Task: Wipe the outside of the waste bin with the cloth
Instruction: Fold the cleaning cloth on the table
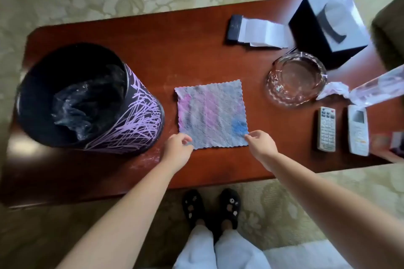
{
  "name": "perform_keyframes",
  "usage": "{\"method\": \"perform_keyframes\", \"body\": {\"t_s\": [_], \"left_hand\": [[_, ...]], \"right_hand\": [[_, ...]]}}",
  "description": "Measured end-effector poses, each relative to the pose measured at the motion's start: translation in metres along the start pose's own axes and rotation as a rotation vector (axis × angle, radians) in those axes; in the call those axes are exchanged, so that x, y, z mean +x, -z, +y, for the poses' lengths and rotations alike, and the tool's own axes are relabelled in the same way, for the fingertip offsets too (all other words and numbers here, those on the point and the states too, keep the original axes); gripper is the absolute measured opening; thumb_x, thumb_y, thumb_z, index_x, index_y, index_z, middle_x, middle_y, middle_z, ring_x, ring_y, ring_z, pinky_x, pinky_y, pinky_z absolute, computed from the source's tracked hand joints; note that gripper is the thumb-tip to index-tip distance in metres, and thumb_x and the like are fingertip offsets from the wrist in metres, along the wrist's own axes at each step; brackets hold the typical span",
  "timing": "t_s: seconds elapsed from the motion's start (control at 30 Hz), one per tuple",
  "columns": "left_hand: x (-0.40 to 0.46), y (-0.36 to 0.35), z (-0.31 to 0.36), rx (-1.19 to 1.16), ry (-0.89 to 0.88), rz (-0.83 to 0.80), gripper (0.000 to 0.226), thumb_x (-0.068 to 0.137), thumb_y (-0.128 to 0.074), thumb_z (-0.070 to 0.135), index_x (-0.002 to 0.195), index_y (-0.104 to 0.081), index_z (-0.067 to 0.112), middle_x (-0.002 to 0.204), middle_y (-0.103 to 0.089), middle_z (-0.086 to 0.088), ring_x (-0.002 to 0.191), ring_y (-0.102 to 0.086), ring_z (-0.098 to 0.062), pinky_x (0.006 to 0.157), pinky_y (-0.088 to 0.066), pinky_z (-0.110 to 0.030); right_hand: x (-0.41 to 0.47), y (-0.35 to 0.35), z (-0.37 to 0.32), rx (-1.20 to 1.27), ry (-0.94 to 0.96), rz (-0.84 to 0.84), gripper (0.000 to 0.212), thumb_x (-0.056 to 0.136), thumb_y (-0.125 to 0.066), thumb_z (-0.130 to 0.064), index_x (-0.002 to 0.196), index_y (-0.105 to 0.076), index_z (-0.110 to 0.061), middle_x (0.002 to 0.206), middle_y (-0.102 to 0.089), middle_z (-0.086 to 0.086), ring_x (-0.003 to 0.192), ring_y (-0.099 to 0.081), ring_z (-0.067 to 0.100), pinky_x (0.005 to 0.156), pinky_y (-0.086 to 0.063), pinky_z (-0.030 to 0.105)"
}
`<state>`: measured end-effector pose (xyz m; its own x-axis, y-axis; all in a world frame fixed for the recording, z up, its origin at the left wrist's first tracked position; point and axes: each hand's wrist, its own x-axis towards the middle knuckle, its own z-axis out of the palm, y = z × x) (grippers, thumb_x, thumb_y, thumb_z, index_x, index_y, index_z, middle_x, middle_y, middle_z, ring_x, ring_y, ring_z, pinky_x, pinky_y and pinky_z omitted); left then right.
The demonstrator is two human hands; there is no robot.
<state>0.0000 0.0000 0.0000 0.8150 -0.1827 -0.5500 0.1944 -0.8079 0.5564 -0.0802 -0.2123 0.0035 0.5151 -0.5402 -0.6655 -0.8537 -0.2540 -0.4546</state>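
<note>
A black waste bin [140, 120] with purple line pattern stands on the left of the brown table [175, 39], a dark bag crumpled inside it. To its right a grey cloth [209, 113] with pink and blue patches lies flat on the table. My left hand [177, 148] pinches the cloth's near left corner. My right hand [261, 144] pinches its near right corner by the blue patch. Both hands are apart from the bin.
A glass ashtray [297, 78] sits right of the cloth. Two white remotes [326, 131] [358, 130] lie near the right edge. A black tissue box [328, 28], a small black box with white paper [255, 30] and a clear plastic wrapper [371, 89] lie at the back right.
</note>
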Motion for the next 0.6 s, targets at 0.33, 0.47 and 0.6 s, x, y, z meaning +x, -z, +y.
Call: {"method": "perform_keyframes", "body": {"t_s": [0.33,0.47,0.6], "left_hand": [[0.030,-0.013,-0.010,0.380,-0.099,-0.065,0.046,0.081,-0.061,0.011,0.124,-0.051,0.025,0.127,-0.048,-0.001,0.113,-0.049,-0.023,0.088,-0.045,-0.034],[0.033,-0.018,-0.015,0.424,-0.089,-0.109,0.047,0.080,-0.060,0.008,0.122,-0.050,0.027,0.128,-0.044,0.002,0.111,-0.049,-0.023,0.081,-0.042,-0.030],[0.034,-0.018,-0.019,0.462,-0.085,-0.163,0.045,0.079,-0.053,0.001,0.116,-0.052,0.028,0.122,-0.044,0.004,0.105,-0.049,-0.021,0.072,-0.040,-0.029]], "right_hand": [[0.026,-0.020,0.001,-0.123,-0.079,0.072,0.035,0.089,-0.051,-0.030,0.120,-0.057,-0.015,0.131,-0.044,0.012,0.111,-0.053,0.032,0.096,-0.044,0.035],[0.032,-0.029,-0.001,-0.051,-0.110,0.099,0.033,0.089,-0.052,-0.023,0.120,-0.054,-0.012,0.130,-0.040,0.012,0.108,-0.053,0.031,0.095,-0.044,0.034],[0.034,-0.033,-0.001,0.023,-0.133,0.136,0.030,0.087,-0.054,-0.015,0.116,-0.051,-0.009,0.124,-0.045,0.013,0.091,-0.049,0.023,0.083,-0.042,0.030]]}}
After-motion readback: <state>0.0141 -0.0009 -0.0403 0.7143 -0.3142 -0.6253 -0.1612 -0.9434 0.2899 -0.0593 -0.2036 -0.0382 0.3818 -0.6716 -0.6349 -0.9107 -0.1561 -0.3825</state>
